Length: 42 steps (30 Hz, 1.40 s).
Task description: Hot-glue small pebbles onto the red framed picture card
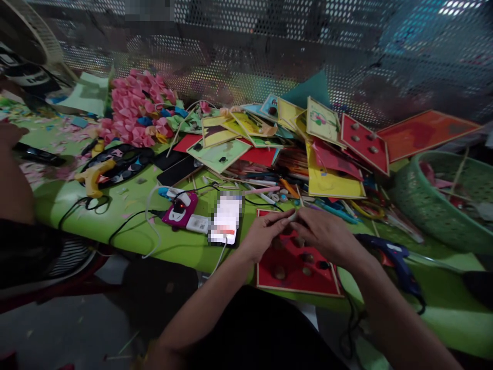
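Note:
My left hand and my right hand meet above the far part of a red card with a thin pale border. Between their pinched fingertips is a small whitish object; its kind is too small to make out. Brown and dark pebbles are on the card, among them a larger round pebble near its left front corner and a black one at the right. My hands and wrists hide part of the card's far side.
A lit phone on a cable and a purple power strip lie to the left. At right are a blue glue gun and a green basket. Behind are piled cards and pink paper pieces. Another person's arm reaches in at left.

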Each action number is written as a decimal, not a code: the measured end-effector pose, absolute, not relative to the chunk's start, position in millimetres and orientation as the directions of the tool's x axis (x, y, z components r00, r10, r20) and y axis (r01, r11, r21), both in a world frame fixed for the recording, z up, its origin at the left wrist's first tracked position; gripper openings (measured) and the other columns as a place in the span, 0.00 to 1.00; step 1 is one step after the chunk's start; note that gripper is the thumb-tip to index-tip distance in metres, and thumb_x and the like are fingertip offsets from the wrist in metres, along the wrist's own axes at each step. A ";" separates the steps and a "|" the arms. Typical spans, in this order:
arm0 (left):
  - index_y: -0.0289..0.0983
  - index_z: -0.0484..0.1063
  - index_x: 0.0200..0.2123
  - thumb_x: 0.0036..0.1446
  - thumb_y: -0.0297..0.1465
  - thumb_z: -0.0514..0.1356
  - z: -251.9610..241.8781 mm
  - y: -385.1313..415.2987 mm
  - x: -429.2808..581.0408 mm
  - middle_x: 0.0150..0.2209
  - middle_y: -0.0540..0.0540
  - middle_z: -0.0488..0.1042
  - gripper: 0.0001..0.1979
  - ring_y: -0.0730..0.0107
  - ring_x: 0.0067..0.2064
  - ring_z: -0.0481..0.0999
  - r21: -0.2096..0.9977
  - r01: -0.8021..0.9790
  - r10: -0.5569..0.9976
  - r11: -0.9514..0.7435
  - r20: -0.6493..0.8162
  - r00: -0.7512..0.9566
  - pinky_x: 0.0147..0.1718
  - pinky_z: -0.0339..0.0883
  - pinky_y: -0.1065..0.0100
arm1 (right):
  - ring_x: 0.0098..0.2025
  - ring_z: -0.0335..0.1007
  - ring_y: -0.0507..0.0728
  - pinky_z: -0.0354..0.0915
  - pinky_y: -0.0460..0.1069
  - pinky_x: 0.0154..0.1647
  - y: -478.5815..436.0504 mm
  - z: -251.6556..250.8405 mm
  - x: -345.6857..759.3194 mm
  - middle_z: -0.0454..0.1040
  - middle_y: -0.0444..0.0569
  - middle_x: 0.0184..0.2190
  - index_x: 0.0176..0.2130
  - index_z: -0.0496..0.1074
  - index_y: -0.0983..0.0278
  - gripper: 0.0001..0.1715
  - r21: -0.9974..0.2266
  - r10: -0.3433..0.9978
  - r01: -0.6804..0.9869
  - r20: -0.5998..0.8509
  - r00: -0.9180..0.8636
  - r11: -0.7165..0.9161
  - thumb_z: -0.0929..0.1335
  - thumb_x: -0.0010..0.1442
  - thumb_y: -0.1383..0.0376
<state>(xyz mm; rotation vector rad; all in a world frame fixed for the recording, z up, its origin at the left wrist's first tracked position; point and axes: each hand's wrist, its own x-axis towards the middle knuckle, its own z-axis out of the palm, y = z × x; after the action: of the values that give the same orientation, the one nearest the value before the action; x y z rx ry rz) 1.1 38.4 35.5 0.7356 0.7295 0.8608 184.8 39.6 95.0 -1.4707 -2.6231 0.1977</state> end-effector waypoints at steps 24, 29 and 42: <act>0.36 0.82 0.41 0.49 0.44 0.71 36.1 39.2 3.9 0.38 0.44 0.80 0.21 0.69 0.34 0.75 0.856 -0.409 0.936 0.315 -0.208 0.286 0.29 0.68 0.71 | 0.29 0.68 0.59 0.55 0.51 0.31 40.7 76.0 184.5 0.72 0.47 0.27 0.36 0.61 0.61 0.14 -0.128 0.850 0.840 0.083 -0.521 0.527 0.57 0.73 0.59; 0.35 0.83 0.39 0.48 0.46 0.70 34.8 38.8 3.6 0.37 0.44 0.79 0.21 0.69 0.35 0.74 0.880 -0.382 0.941 0.283 -0.178 0.287 0.32 0.67 0.71 | 0.27 0.68 0.59 0.54 0.51 0.30 39.1 70.8 187.4 0.72 0.48 0.26 0.35 0.62 0.61 0.15 -0.140 0.835 0.823 0.105 -0.540 0.550 0.56 0.72 0.60; 0.35 0.81 0.42 0.48 0.45 0.70 37.2 38.2 4.3 0.37 0.44 0.80 0.23 0.68 0.33 0.75 0.833 -0.388 0.903 0.395 -0.275 0.330 0.29 0.68 0.70 | 0.29 0.66 0.57 0.56 0.50 0.31 37.6 80.9 188.2 0.72 0.49 0.29 0.33 0.61 0.60 0.21 -0.243 0.860 0.828 0.065 -0.506 0.506 0.54 0.74 0.54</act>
<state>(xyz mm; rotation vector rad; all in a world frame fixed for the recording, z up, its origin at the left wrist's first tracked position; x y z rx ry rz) 4.3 38.2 37.2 0.7387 0.8377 0.9521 188.2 37.6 80.9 -1.4544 -2.5682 0.2697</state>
